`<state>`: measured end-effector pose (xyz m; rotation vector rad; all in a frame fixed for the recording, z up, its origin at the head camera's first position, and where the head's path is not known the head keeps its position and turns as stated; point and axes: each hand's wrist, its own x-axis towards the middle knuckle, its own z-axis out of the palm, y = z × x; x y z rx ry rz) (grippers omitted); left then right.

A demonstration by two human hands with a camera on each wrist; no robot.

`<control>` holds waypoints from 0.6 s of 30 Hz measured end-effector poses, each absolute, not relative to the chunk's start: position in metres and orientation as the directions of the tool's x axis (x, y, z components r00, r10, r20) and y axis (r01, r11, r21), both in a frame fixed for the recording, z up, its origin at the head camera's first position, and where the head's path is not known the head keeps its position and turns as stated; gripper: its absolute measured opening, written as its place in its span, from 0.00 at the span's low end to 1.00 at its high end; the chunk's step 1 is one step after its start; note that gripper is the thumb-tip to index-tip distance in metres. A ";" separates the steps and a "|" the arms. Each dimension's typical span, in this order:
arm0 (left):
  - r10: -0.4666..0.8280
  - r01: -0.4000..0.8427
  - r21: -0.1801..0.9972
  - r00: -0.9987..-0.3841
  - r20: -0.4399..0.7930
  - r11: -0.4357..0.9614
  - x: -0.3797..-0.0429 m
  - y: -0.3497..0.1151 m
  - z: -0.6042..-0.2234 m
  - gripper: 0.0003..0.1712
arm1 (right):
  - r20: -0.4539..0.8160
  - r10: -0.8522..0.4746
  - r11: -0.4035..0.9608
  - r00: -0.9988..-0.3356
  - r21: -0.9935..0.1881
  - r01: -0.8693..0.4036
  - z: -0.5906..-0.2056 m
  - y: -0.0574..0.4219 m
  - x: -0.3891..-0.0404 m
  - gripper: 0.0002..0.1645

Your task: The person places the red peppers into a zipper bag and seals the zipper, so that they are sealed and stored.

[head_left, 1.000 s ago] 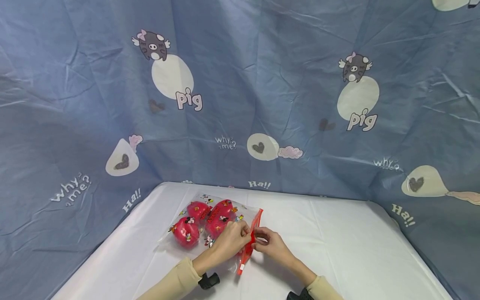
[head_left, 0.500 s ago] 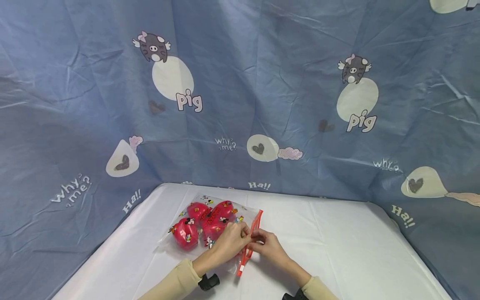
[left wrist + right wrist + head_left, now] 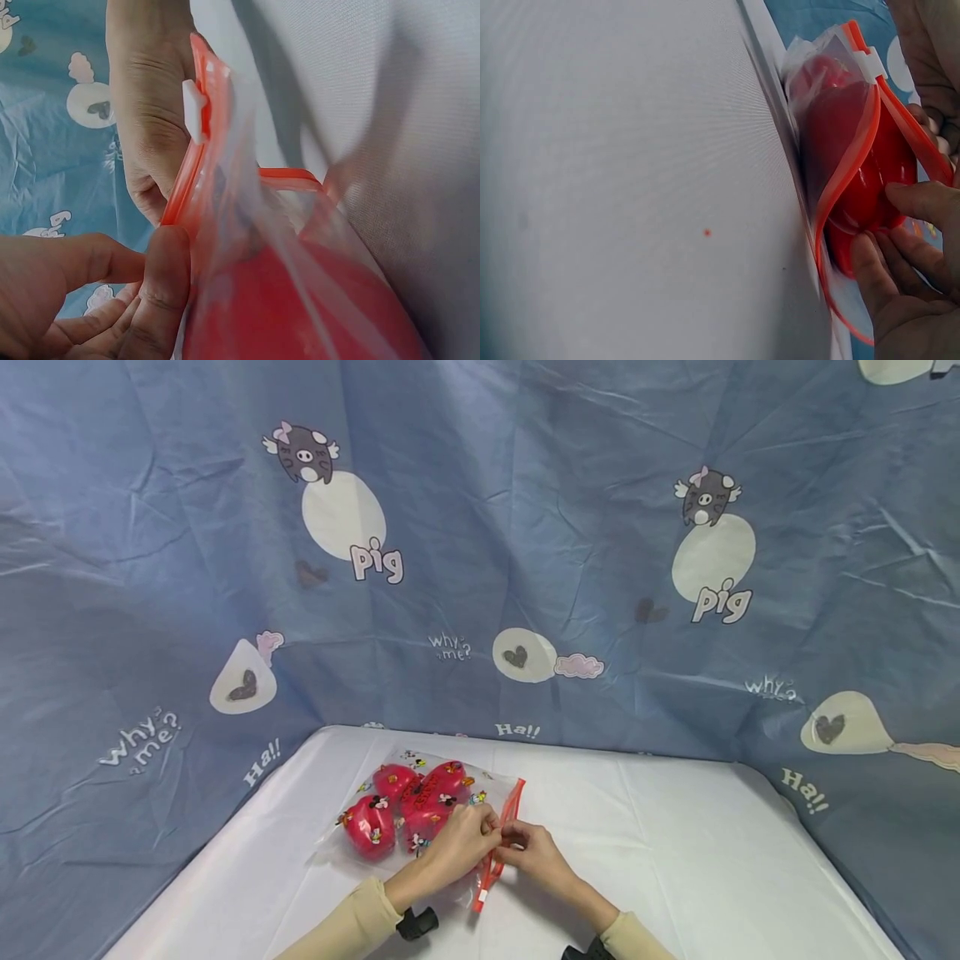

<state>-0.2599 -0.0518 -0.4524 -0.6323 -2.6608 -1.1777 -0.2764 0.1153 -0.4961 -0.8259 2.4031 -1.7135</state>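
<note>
A clear zip bag (image 3: 487, 781) printed with small cartoon figures lies on the table at left of centre, holding several glossy red rounded things (image 3: 370, 827). Its red zip edge (image 3: 187, 184) carries a white slider (image 3: 870, 66), and the mouth gapes in the right wrist view. My left hand (image 3: 465, 839) pinches the edge of the bag between thumb and forefinger. At the open mouth, my right hand (image 3: 536, 853) has its thumb and fingers round the near end of a red glossy thing (image 3: 862, 195). The kind of the red things is unclear through the film.
The white-covered table (image 3: 720, 843) extends to the right of the bag. Behind it hangs a blue printed cloth (image 3: 450, 485). Black wrist-worn gear (image 3: 417, 924) shows by the left forearm, with more black gear (image 3: 588, 950) by the right one.
My right hand has moved slightly left and down, its fingers drawing closer together at the bag's mouth. The left hand and bag stay nearly in place.
</note>
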 end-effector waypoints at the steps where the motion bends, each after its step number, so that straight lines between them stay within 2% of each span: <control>1: 0.312 0.440 0.669 -0.898 0.312 0.598 -0.260 -0.052 -0.452 0.03 | 0.238 -0.463 0.228 -0.854 -0.899 -0.375 -0.500 0.116 -0.279 0.14; 5: 0.310 0.442 0.666 -0.897 0.316 0.601 -0.260 -0.051 -0.452 0.03 | 0.245 -0.444 0.222 -0.862 -0.902 -0.371 -0.515 0.118 -0.288 0.15; 11: 0.317 0.438 0.674 -0.899 0.304 0.595 -0.260 -0.051 -0.451 0.02 | 0.268 -0.405 0.239 -0.874 -0.892 -0.384 -0.507 0.120 -0.285 0.16; 18: 0.334 0.432 0.698 -0.899 0.283 0.571 -0.260 -0.051 -0.452 0.02 | 0.307 -0.343 0.238 -0.888 -0.886 -0.398 -0.518 0.127 -0.293 0.18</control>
